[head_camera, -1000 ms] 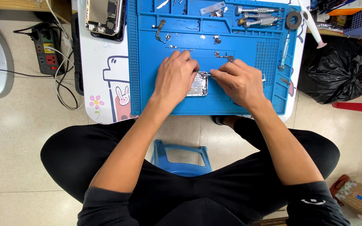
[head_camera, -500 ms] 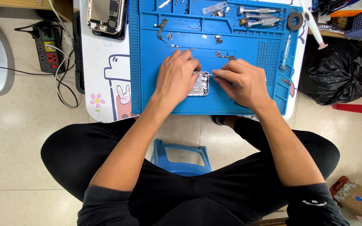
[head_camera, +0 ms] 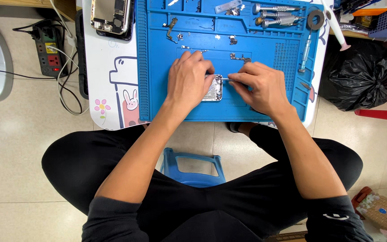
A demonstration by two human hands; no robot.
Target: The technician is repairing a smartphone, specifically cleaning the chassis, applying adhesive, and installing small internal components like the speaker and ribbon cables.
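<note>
Working at the centre of the blue repair mat (head_camera: 265, 96), your left hand (head_camera: 189, 80) lies over a small metal phone part (head_camera: 214, 88), fingers curled together on it. Your right hand (head_camera: 260, 85) pinches thin tweezers (head_camera: 227, 79), tip at the part. Screwdrivers (head_camera: 276, 13) lie along the mat's far edge; an opened phone (head_camera: 109, 15) sits beyond its far-left corner.

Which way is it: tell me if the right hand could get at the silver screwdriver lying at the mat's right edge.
Probably yes. The right hand holds a thin metal tool, so it is occupied, but the blue mat between it and the silver screwdriver looks bare.
</note>
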